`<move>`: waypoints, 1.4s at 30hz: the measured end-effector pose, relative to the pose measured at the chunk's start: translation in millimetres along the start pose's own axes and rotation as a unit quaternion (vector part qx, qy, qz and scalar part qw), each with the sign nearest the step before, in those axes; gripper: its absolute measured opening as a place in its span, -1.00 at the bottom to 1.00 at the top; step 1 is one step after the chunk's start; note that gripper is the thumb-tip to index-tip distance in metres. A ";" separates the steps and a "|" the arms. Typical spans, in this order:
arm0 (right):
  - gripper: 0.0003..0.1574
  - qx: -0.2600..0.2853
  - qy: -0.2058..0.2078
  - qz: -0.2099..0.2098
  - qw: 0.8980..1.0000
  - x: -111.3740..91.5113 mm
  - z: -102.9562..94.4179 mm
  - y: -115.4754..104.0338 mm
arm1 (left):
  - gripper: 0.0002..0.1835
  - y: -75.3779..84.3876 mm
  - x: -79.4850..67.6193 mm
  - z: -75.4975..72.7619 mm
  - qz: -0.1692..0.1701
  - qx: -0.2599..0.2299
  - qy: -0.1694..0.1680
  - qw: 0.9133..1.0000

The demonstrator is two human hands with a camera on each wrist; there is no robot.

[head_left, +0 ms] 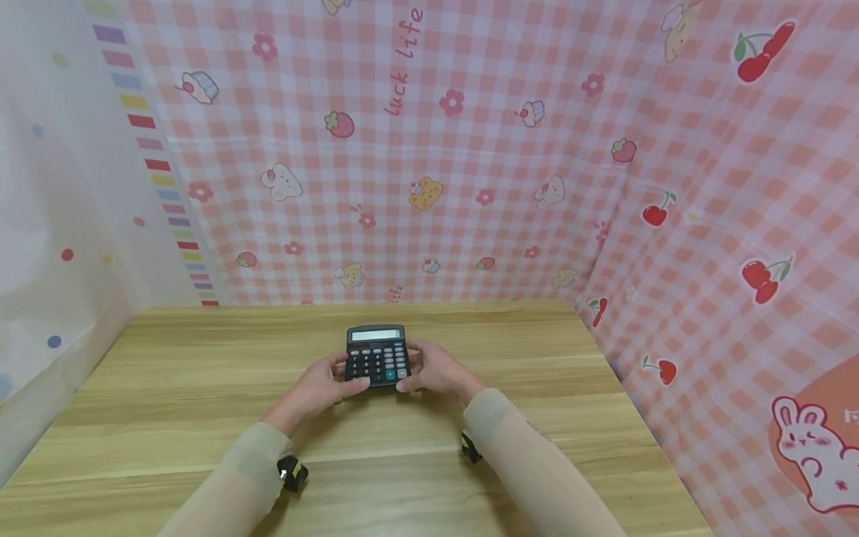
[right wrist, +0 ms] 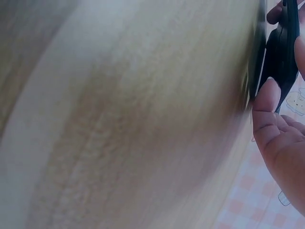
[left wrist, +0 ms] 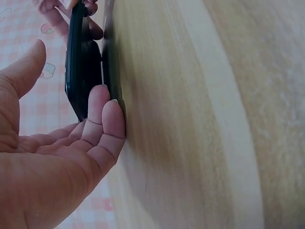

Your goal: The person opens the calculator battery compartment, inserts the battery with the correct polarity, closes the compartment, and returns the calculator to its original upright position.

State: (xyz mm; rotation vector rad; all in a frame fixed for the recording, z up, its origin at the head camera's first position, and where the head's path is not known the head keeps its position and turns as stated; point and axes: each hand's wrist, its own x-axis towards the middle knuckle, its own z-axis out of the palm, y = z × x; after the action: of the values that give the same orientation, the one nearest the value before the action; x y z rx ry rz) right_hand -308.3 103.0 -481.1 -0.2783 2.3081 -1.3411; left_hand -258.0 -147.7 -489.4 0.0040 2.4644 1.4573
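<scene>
Left hand [head_left: 321, 386]: fingers [left wrist: 113, 121] curled under the left edge of a calculator [head_left: 367, 363], thumb spread from them and clear of its face. Right hand [head_left: 439, 369]: fingers clamped on the opposite edge, thumb at the lower corner. The calculator sits between both hands, face up, over the far part of the worktop [head_left: 201, 418]. Black casing; pale display [head_left: 374, 335] across the top; dark and grey keys, one teal.
</scene>
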 end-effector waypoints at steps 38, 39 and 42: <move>0.12 0.006 0.010 0.024 1.000 2.3 3.3 5.2 | -0.12 -2.7 -2.5 -0.4 0.000 -0.008 -0.005 1.000; 0.12 0.006 0.011 0.024 1.000 2.2 3.4 5.3 | -0.13 -3.1 -2.5 -0.4 0.000 -0.010 -0.006 1.000; 0.12 0.004 0.012 0.023 1.000 1.6 3.7 5.1 | -0.13 -4.4 -1.7 -0.2 0.002 -0.011 -0.006 1.000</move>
State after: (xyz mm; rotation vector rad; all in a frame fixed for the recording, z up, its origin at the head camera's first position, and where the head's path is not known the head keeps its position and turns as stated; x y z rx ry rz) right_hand -307.7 102.2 -487.5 -0.2065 2.3132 -1.3384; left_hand -255.8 -150.2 -492.7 0.0138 2.4404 1.4826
